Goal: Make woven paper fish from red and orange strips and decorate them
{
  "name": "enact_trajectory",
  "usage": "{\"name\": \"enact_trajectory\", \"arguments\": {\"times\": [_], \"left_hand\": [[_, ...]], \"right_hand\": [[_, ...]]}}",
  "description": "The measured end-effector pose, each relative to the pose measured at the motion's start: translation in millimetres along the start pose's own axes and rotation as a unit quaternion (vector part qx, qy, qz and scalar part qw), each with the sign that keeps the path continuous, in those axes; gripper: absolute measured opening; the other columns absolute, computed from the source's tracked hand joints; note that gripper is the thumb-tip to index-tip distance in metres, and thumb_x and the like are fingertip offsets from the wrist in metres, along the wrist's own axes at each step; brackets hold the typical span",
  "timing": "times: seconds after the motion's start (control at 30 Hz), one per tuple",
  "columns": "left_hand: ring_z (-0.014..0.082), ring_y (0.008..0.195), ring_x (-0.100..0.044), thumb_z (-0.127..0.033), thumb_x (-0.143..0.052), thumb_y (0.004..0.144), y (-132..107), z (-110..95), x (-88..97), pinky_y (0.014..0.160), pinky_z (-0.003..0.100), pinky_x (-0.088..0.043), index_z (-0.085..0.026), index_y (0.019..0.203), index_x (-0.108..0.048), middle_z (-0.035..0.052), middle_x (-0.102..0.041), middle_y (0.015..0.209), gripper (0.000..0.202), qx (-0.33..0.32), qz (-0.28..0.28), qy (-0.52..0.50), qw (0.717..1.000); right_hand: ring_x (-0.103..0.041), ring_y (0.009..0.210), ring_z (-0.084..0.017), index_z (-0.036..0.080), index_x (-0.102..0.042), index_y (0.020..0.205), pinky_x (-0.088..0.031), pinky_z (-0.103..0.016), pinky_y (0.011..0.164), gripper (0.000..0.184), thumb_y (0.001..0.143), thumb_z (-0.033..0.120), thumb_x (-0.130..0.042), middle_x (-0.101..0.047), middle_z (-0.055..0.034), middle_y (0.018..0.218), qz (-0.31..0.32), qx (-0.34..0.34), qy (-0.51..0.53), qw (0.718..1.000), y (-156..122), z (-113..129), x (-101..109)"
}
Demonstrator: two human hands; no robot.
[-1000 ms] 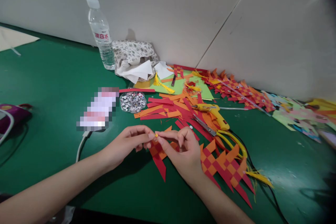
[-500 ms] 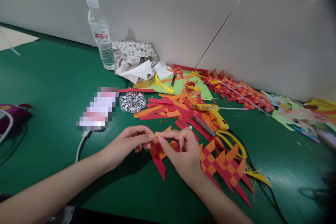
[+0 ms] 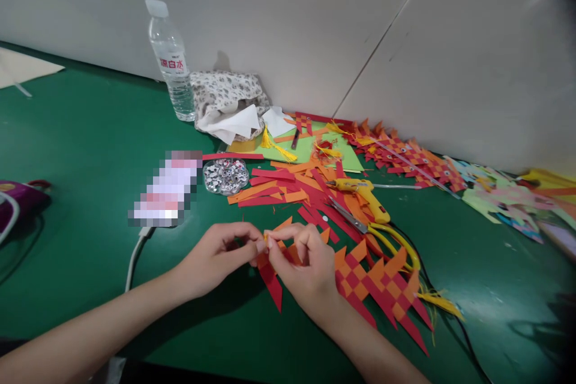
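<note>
My left hand [image 3: 227, 255] and my right hand [image 3: 306, 261] meet fingertip to fingertip above the table, both closed in a pinch. Between the tips shows a small yellow-orange piece [image 3: 266, 238], mostly covered by the fingers, so its kind is unclear. Just beneath lies a red and orange woven paper fish [image 3: 272, 288], partly hidden by my right hand. More woven paper fish [image 3: 390, 282] lie to the right of my right wrist, with a yellow tassel [image 3: 441, 304] at their side. Yellow-handled scissors [image 3: 351, 216] rest open beyond my right hand.
A yellow glue gun [image 3: 363, 193] lies behind the scissors, its black cable running right. Loose red and orange paper strips [image 3: 279, 183] spread by a clear box of googly eyes [image 3: 225, 176]. A phone [image 3: 167, 189], water bottle [image 3: 171, 66] and tissue holder [image 3: 229, 87] stand farther left.
The view has shifted slightly. My hands have drawn closer together around the small yellow-orange piece, and my left fingers are bent a little more. Nothing on the table has moved.
</note>
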State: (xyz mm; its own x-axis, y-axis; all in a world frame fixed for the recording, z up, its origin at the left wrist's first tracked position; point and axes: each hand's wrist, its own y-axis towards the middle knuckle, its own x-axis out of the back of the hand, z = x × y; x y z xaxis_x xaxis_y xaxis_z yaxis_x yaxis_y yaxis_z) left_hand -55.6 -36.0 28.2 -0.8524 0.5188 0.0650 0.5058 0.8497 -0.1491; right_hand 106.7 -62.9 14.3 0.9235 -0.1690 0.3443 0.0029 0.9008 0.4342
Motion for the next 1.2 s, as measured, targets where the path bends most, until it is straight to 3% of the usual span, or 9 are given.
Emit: {"name": "enact_trajectory", "arguments": {"times": [0.13, 0.23, 0.3, 0.4, 0.47, 0.53, 0.73, 0.97, 1.2], "left_hand": [[0.0099, 0.057, -0.048, -0.033, -0.048, 0.088, -2, 2, 0.5, 0.051, 0.02, -0.035, -0.018, 0.075, -0.061, -0.0014, -0.06, 0.065, 0.024, -0.04, -0.001, 0.126, 0.991], [0.0109, 0.062, -0.052, -0.03, -0.046, 0.089, -3, 8, 1.9, 0.055, 0.021, -0.039, -0.019, 0.078, -0.059, -0.0002, -0.061, 0.071, 0.02, -0.119, -0.033, 0.252, 0.96], [0.0135, 0.072, -0.057, -0.027, -0.049, 0.088, -2, 14, 4.4, 0.063, 0.023, -0.045, -0.019, 0.082, -0.058, 0.0021, -0.063, 0.078, 0.013, -0.194, -0.084, 0.341, 0.916], [0.0164, 0.082, -0.061, -0.022, -0.053, 0.085, 0, 22, 10.3, 0.07, 0.026, -0.048, -0.02, 0.096, -0.059, 0.0053, -0.066, 0.089, 0.013, -0.303, -0.154, 0.454, 0.824], [0.0161, 0.082, -0.062, -0.018, -0.054, 0.086, 1, 23, 14.5, 0.072, 0.026, -0.049, -0.021, 0.105, -0.06, 0.0049, -0.068, 0.092, 0.02, -0.352, -0.159, 0.505, 0.772], [0.0151, 0.079, -0.063, -0.016, -0.053, 0.086, 1, 23, 17.4, 0.072, 0.026, -0.049, -0.022, 0.105, -0.061, 0.0036, -0.069, 0.091, 0.022, -0.381, -0.146, 0.53, 0.744], [0.0158, 0.078, -0.063, -0.013, -0.054, 0.086, -3, 18, 16.7, 0.068, 0.026, -0.047, -0.02, 0.1, -0.063, 0.0027, -0.07, 0.09, 0.018, -0.405, -0.127, 0.565, 0.708], [0.0174, 0.082, -0.063, -0.01, -0.053, 0.086, -4, 19, 13.7, 0.068, 0.027, -0.047, -0.016, 0.105, -0.062, 0.005, -0.071, 0.095, 0.021, -0.411, -0.13, 0.573, 0.696], [0.0183, 0.079, -0.062, -0.011, -0.044, 0.09, -3, 12, 6.7, 0.067, 0.028, -0.046, -0.014, 0.1, -0.063, 0.0066, -0.07, 0.091, 0.022, -0.39, -0.146, 0.617, 0.668]], "right_hand": [[-0.069, 0.077, -0.019, 0.025, -0.024, 0.063, -0.053, -0.032, 0.065, 0.04, 0.076, 0.015, -0.06, -0.068, -0.0021, 0.073, 0.006, -0.027, 0.015, 1.0, 1, 0, 1], [-0.069, 0.078, -0.02, 0.025, -0.024, 0.064, -0.053, -0.032, 0.066, 0.04, 0.075, 0.016, -0.061, -0.068, -0.0024, 0.073, 0.011, -0.073, 0.033, 0.997, 6, 1, 4], [-0.07, 0.078, -0.021, 0.025, -0.024, 0.064, -0.054, -0.032, 0.067, 0.041, 0.075, 0.017, -0.062, -0.069, -0.0028, 0.072, 0.011, -0.106, 0.046, 0.993, 8, 2, 6], [-0.069, 0.074, -0.02, 0.025, -0.023, 0.064, -0.054, -0.033, 0.067, 0.042, 0.074, 0.019, -0.063, -0.069, -0.0023, 0.07, 0.014, -0.144, 0.062, 0.988, 10, 3, 6], [-0.069, 0.071, -0.02, 0.025, -0.023, 0.065, -0.054, -0.033, 0.065, 0.042, 0.073, 0.02, -0.064, -0.068, -0.0018, 0.069, 0.024, -0.163, 0.072, 0.984, 9, 3, 6], [-0.069, 0.07, -0.02, 0.025, -0.023, 0.065, -0.055, -0.032, 0.065, 0.042, 0.073, 0.022, -0.064, -0.068, -0.0013, 0.067, 0.034, -0.179, 0.091, 0.979, 8, 4, 5], [-0.067, 0.067, -0.019, 0.025, -0.024, 0.064, -0.054, -0.032, 0.065, 0.044, 0.072, 0.025, -0.067, -0.061, 0.0021, 0.06, 0.018, -0.208, 0.141, 0.968, 7, 0, 4], [-0.068, 0.07, -0.018, 0.025, -0.024, 0.065, -0.055, -0.032, 0.066, 0.043, 0.074, 0.023, -0.067, -0.066, -0.0005, 0.066, 0.016, -0.209, 0.159, 0.965, 7, 1, 3], [-0.067, 0.072, -0.019, 0.025, -0.022, 0.062, -0.051, -0.032, 0.065, 0.044, 0.075, 0.02, -0.064, -0.063, -0.0012, 0.065, -0.003, -0.164, 0.086, 0.983, 6, 3, 1]]}}
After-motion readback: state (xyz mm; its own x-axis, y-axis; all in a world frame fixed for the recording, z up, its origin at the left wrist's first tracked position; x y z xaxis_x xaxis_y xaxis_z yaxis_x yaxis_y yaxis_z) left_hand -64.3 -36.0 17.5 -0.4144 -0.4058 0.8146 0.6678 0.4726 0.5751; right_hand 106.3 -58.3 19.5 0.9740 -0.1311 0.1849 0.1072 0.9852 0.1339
